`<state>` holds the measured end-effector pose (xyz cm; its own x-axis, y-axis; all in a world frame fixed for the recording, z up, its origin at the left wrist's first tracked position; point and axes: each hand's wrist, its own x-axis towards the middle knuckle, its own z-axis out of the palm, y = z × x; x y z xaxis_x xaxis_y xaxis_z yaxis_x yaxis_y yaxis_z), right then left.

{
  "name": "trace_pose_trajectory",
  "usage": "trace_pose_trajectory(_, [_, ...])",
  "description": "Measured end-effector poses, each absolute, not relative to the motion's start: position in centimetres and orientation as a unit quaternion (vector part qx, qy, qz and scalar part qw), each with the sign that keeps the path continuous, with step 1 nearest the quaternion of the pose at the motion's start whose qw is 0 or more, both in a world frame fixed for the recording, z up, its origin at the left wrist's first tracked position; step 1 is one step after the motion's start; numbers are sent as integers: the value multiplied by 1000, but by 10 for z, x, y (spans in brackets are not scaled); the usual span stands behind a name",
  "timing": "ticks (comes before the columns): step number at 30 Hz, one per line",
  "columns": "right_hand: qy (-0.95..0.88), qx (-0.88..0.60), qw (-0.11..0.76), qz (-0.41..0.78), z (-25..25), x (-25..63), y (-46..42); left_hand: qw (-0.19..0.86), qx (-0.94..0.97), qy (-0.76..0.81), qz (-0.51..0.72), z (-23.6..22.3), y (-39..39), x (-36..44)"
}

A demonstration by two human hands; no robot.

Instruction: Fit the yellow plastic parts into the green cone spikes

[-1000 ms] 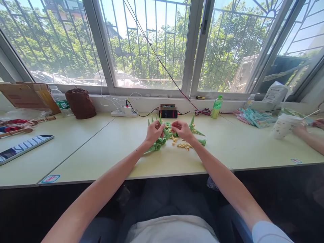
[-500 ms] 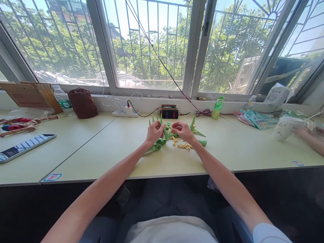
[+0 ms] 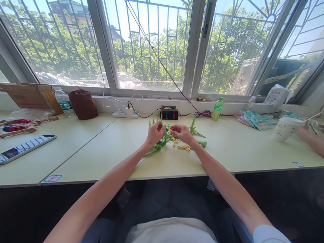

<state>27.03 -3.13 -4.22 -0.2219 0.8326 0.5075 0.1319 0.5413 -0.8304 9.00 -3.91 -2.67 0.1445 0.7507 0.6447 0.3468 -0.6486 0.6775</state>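
My left hand (image 3: 155,133) is closed in a pinch on a green plastic cone (image 3: 165,132), partly hidden by the fingers. Facing it, my right hand (image 3: 182,133) is also pinched, close to that cone; whatever its fingertips hold is too small to make out. Beneath and around both hands lie several green cones, two with their round open ends (image 3: 158,147) toward me. Small pale-yellow plastic pieces (image 3: 185,147) are heaped by my right wrist. Farther right, a pointed green piece (image 3: 192,125) stands upright among yellow bits.
A phone (image 3: 169,115) leans at the back, near a power strip (image 3: 125,113). Along the sill stand a green bottle (image 3: 217,109) and a brown bag (image 3: 83,104). Another phone (image 3: 26,148) lies left. On the right, another person's hand (image 3: 312,135) is beside a white cup (image 3: 287,128).
My right hand has shifted slightly left, bringing its fingertips nearer to my left hand. The left hand stays almost in place. The loose pieces lie as before.
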Motion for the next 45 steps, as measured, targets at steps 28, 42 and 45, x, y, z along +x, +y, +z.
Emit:
trace_pose_trajectory(28, [-784,-394,430,211,-35,269,-41,144,776,345,507,-27,-39,89])
trace_pose_trajectory(42, [-783,-419,400,227,-35,269,-43,157,778,335,507,-25,-43,89])
trace_pose_trajectory(45, [-771,-421,412,241,-36,270,-41,156,781,321,512,-24,-45,90])
